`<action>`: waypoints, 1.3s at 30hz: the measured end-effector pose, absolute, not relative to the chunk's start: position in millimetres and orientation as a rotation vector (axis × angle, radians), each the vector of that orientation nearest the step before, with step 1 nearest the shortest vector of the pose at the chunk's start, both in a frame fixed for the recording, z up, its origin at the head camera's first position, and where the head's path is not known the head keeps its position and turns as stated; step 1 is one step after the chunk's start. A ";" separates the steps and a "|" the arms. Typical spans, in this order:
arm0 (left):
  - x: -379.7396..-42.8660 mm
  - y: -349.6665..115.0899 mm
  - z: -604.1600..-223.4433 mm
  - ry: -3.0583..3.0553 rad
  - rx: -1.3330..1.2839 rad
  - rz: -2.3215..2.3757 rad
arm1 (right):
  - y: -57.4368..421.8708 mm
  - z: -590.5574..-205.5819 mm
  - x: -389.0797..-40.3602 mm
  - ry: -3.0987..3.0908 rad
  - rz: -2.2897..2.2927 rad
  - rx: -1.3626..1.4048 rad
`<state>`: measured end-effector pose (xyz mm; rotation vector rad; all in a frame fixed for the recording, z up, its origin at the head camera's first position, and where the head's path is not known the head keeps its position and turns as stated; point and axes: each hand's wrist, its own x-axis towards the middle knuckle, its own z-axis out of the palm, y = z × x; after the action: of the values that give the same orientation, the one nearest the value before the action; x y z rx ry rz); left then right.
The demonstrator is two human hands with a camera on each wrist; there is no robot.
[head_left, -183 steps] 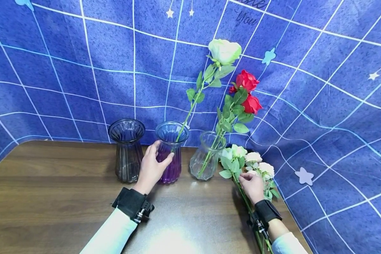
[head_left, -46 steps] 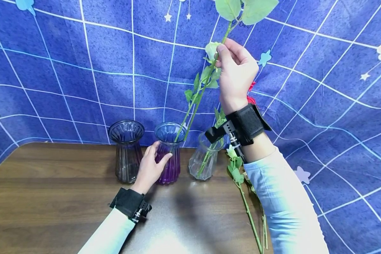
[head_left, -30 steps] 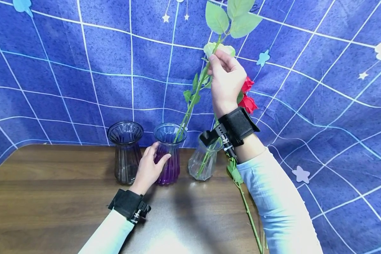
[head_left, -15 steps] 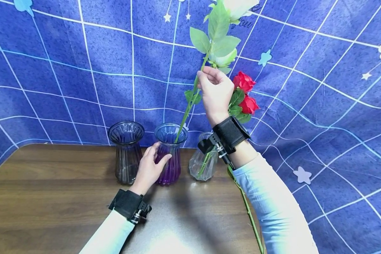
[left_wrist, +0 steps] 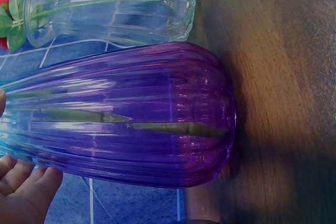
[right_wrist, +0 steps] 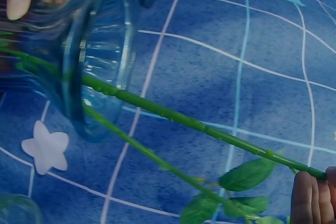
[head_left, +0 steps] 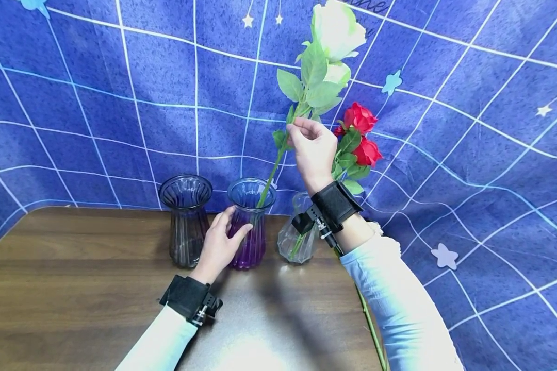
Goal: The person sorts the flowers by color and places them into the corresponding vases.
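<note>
Nearest the viewer, the wooden bench [head_left: 74, 299] carries three vases in a row along its far edge.

The left hand [head_left: 219, 246] rests against the purple vase [head_left: 249, 221], fingers curved round its near side at about 8 o'clock of the body. The grip appears meant to steady the vase while a stem goes in from above. In the left wrist view the fingertips [left_wrist: 26, 192] lie against the ribbed purple glass, and two stem ends show inside, reaching close to the base.

The right hand [head_left: 312, 153] is raised above and to 1 o'clock of the purple vase, thumb and fingers pinched together on the stem of the white rose [head_left: 336, 28]. The stem slants down to 7 o'clock into the vase mouth. Holding it high, just under the leaves, appears to give control of the angle. The right wrist view shows two green stems [right_wrist: 173, 116] crossing the vase rim, so a second white rose [head_left: 338, 73] already shares this vase.

At 9 o'clock of the purple vase stands the dark grey vase [head_left: 185, 219], empty of stems. At 3 o'clock stands the clear vase [head_left: 299, 234], holding the red roses [head_left: 362, 135].

Farthest back hangs the blue backdrop [head_left: 97, 93], patterned with white lines and stars.
</note>
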<state>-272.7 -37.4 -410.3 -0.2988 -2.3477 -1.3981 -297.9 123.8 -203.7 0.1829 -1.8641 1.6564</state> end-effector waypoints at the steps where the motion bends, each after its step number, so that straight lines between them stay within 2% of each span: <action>1: -272.9 -37.6 -409.8 -2.349 -0.302 -1.398 | 123.6 -205.7 -298.7 -1.866 1.661 0.182; 19: -276.2 -36.9 -407.0 -2.319 -0.340 -1.422 | 117.1 -254.1 -309.9 -1.984 1.702 0.116; 39: -274.4 -37.9 -412.3 -2.326 -0.331 -1.370 | 111.5 -287.5 -302.8 -2.120 1.682 0.055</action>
<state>-274.4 -37.9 -412.3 -0.3313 -2.3259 -1.3700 -302.8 111.5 -287.5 0.0546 -2.1201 1.6825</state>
